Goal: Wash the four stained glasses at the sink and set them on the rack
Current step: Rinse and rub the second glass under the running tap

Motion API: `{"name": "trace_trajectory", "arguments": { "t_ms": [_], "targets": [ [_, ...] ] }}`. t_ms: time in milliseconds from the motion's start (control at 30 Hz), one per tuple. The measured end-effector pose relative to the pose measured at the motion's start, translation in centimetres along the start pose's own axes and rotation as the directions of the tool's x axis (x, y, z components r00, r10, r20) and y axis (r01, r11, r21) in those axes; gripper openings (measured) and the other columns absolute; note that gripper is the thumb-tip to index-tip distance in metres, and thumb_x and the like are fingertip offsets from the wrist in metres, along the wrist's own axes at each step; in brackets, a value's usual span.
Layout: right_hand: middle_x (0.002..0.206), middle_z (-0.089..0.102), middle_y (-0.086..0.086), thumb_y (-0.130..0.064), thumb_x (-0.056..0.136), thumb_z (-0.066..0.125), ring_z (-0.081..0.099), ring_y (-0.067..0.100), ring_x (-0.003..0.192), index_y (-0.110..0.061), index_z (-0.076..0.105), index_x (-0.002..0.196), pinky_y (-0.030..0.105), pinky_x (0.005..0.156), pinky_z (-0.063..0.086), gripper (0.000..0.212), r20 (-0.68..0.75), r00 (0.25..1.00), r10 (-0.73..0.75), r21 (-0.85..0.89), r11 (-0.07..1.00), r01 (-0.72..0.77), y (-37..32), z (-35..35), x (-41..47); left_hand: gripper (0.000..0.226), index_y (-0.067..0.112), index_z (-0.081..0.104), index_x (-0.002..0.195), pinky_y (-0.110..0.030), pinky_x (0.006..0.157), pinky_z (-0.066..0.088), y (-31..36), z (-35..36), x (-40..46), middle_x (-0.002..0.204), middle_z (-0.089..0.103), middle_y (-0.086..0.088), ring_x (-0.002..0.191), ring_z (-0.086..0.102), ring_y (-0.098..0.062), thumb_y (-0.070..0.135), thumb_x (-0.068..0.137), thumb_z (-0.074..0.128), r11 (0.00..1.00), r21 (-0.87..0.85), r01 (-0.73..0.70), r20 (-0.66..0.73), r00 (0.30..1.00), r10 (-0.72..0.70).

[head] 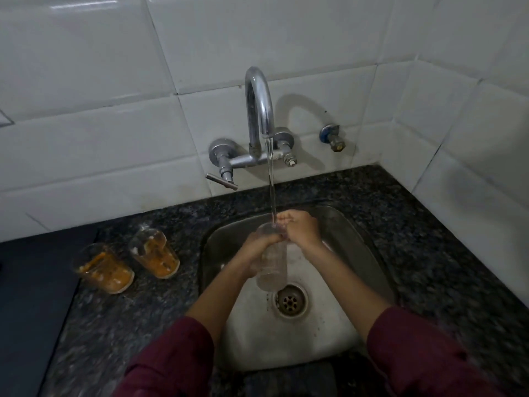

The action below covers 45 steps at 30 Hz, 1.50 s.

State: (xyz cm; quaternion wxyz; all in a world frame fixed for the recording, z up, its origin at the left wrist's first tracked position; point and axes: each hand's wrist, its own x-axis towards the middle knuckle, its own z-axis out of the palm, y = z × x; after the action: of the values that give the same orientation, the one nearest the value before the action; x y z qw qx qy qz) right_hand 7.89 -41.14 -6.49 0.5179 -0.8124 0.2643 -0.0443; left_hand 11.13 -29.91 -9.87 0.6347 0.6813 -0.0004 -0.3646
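Observation:
Over the steel sink (360, 245), my left hand (259, 247) grips a clear glass (272, 267) around its side, mouth tilted up toward the running water. My right hand (300, 227) is at the glass's rim with its fingers curled over or into the mouth. Water streams from the chrome tap (259, 104) onto the rim. Two glasses stained orange stand on the counter left of the sink: one nearer the sink (156, 253), one further left (104, 269). No rack is in view.
The dark speckled granite counter (429, 224) surrounds the sink. A drain (290, 302) sits in the basin floor. White tiled walls close in behind and at the right. A dark flat surface (31, 296) lies at the far left. A small wall valve (333, 137) is right of the tap.

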Motion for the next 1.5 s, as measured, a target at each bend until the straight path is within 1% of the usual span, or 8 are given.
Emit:
{"name": "trace_trajectory", "arguments": {
  "t_ms": [300, 400, 533, 767, 1067, 1167, 1267, 1500],
  "targets": [
    [0.107, 0.067, 0.013, -0.009, 0.087, 0.053, 0.064, 0.025, 0.097, -0.012, 0.064, 0.099, 0.043, 0.087, 0.055, 0.017, 0.161, 0.958, 0.238, 0.378, 0.881, -0.283, 4.4, 0.9, -1.6, 0.051, 0.004, 0.067, 0.092, -0.042, 0.075, 0.051, -1.9, -0.3, 0.7, 0.074, 0.07, -0.016, 0.076, 0.063, -0.027, 0.049, 0.095, 0.044, 0.889, -0.365, 0.277, 0.04, 0.959, -0.282],
    [0.132, 0.055, 0.004, -0.025, 0.084, 0.064, 0.058, 0.024, 0.112, -0.022, 0.047, 0.132, 0.043, 0.088, 0.053, 0.051, 0.309, 0.93, 0.202, 0.386, 0.867, -0.316, 4.7, 1.0, -2.3, 0.059, 0.008, 0.06, 0.121, -0.048, 0.081, 0.056, -1.8, -0.4, 1.4, 0.111, 0.069, -0.021, 0.103, 0.066, -0.035, 0.055, 0.095, 0.038, 0.899, -0.409, 0.154, -0.011, 0.985, -0.174],
    [0.147, 0.035, -0.006, -0.025, 0.068, 0.077, 0.047, 0.02, 0.127, -0.041, 0.007, 0.146, 0.041, 0.093, 0.052, 0.106, 0.346, 0.938, -0.003, 0.291, 0.951, -0.104, 4.7, 1.4, -2.6, 0.055, 0.011, 0.055, 0.128, -0.044, 0.085, 0.054, -0.2, 0.0, 1.2, 0.126, 0.062, -0.018, 0.109, 0.063, -0.03, 0.052, 0.096, 0.039, 0.911, -0.409, -0.046, -0.086, 0.996, 0.011],
    [0.152, 0.026, 0.002, -0.026, 0.07, 0.072, 0.044, 0.027, 0.129, -0.038, 0.0, 0.146, 0.044, 0.092, 0.048, 0.106, 0.147, 0.895, -0.421, -0.326, 0.834, 0.445, 2.8, 1.1, -2.9, 0.03, 0.013, 0.053, 0.071, -0.037, 0.069, 0.05, 3.1, 1.2, 1.3, 0.07, 0.057, -0.006, 0.067, 0.056, -0.018, 0.031, 0.096, 0.053, 0.894, 0.196, -0.403, -0.407, 0.796, 0.448],
    [0.123, 0.059, 0.007, 0.005, 0.072, 0.068, 0.063, 0.036, 0.087, -0.046, 0.029, 0.137, 0.048, 0.071, 0.054, 0.091, 0.573, 0.794, -0.203, 0.589, 0.775, -0.227, 0.4, -1.9, -0.9, 0.023, 0.013, 0.061, 0.071, -0.029, 0.064, 0.051, 4.7, 0.4, 1.2, 0.068, 0.064, -0.003, 0.062, 0.06, -0.014, 0.022, 0.092, 0.06, 0.849, -0.325, -0.416, -0.415, 0.87, 0.268],
    [0.126, 0.057, 0.004, -0.011, 0.073, 0.072, 0.065, 0.025, 0.096, -0.042, 0.01, 0.145, 0.045, 0.084, 0.054, 0.1, 0.346, 0.921, -0.181, 0.175, 0.976, 0.126, -0.8, -1.2, -1.4, 0.023, 0.008, 0.063, 0.091, -0.029, 0.066, 0.05, 5.0, 0.9, 1.5, 0.082, 0.065, -0.007, 0.072, 0.061, -0.017, 0.026, 0.097, 0.05, 0.87, -0.347, -0.349, -0.421, 0.887, 0.188],
    [0.13, 0.043, 0.014, -0.034, 0.074, 0.07, 0.058, 0.036, 0.104, -0.044, -0.009, 0.142, 0.047, 0.083, 0.05, 0.106, 0.151, 0.927, -0.342, -0.532, 0.763, 0.368, -1.0, -0.2, -2.0, 0.036, 0.007, 0.057, 0.112, -0.033, 0.072, 0.046, 6.0, 1.7, 2.1, 0.101, 0.061, -0.014, 0.087, 0.058, -0.024, 0.033, 0.099, 0.036, 0.897, -0.366, -0.25, -0.445, 0.893, 0.067],
    [0.148, 0.013, 0.011, -0.03, 0.075, 0.067, 0.047, 0.037, 0.118, -0.037, -0.011, 0.144, 0.043, 0.087, 0.046, 0.104, 0.172, 0.89, -0.422, -0.522, 0.728, 0.446, -0.2, -0.5, -3.1, 0.043, 0.007, 0.063, 0.086, -0.035, 0.073, 0.05, 5.8, 2.0, 1.8, 0.089, 0.065, -0.016, 0.082, 0.061, -0.03, 0.035, 0.096, 0.033, 0.831, -0.543, -0.118, -0.323, 0.943, -0.077]
  ]
}}
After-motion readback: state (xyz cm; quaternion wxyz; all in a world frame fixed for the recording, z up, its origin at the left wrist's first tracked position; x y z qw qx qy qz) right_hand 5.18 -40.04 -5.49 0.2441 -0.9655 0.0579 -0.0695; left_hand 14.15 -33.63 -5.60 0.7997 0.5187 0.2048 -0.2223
